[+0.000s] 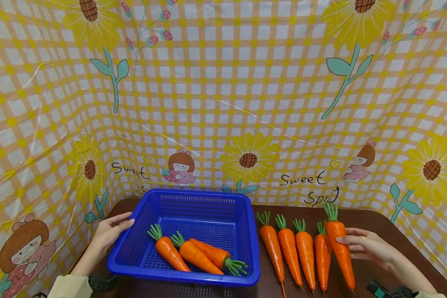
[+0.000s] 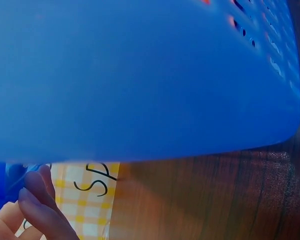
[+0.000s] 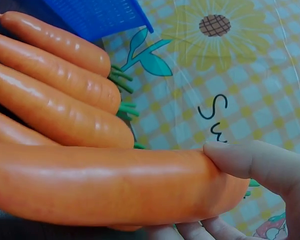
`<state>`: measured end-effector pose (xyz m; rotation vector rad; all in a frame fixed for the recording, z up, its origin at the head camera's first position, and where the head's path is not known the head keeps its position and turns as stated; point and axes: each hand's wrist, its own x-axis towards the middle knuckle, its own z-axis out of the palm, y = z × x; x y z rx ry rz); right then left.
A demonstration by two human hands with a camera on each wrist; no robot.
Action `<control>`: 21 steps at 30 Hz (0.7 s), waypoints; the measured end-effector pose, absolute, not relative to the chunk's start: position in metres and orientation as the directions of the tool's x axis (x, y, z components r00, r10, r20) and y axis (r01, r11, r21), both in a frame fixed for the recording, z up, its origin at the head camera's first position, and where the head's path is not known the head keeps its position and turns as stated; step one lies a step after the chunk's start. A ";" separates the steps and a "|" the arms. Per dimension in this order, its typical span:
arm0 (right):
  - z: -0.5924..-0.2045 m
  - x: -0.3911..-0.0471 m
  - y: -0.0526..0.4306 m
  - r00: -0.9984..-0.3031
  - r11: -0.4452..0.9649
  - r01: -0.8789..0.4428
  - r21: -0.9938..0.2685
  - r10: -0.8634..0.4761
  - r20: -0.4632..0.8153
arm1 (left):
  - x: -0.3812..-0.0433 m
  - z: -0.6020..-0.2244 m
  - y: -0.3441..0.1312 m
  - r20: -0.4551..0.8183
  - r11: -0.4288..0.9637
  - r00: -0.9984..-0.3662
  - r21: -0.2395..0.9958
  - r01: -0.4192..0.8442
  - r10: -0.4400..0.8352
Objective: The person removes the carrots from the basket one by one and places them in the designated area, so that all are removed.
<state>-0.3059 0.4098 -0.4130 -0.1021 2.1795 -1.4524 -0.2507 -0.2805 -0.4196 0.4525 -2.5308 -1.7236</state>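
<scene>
A blue plastic basket [image 1: 254,231] stands on the dark table, with three orange carrots [image 1: 199,257] with green tops lying inside. At its left side, my left hand [image 1: 109,231] grips the rim; in the left wrist view the basket's wall [image 2: 140,85] covers most of the picture, and the fingers [image 2: 45,210] show at the lower left. My right hand [image 1: 370,246] holds a carrot [image 1: 340,244] near its top, thumb on the near face and fingers behind. This carrot partly overlaps the rightmost of several carrots [image 1: 304,252] lying in a row right of the basket.
The brown wooden table [image 1: 372,223] extends past the right hand. A yellow checked cloth [image 1: 193,116] with sunflowers and cartoon girls hangs behind and along both sides. Dark bands [image 1: 389,289] circle the wrists.
</scene>
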 end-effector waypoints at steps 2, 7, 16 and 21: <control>-0.415 -0.306 0.414 -0.861 0.423 0.222 -0.878 -0.337 -0.380 | -0.250 -0.419 -0.280 -0.120 0.342 -0.957 0.916 -0.209 -0.264; -0.422 -0.304 0.421 -0.850 0.414 0.233 -0.880 -0.352 -0.391 | -0.249 -0.419 -0.279 -0.122 0.345 -0.956 0.914 -0.213 -0.267; -0.429 -0.302 0.426 -0.849 0.428 0.272 -0.862 -0.315 -0.425 | -0.249 -0.420 -0.281 -0.119 0.349 -0.957 0.914 -0.209 -0.263; -0.431 -0.300 0.427 -0.845 0.421 0.274 -0.865 -0.324 -0.425 | -0.249 -0.420 -0.281 -0.116 0.349 -0.957 0.914 -0.207 -0.265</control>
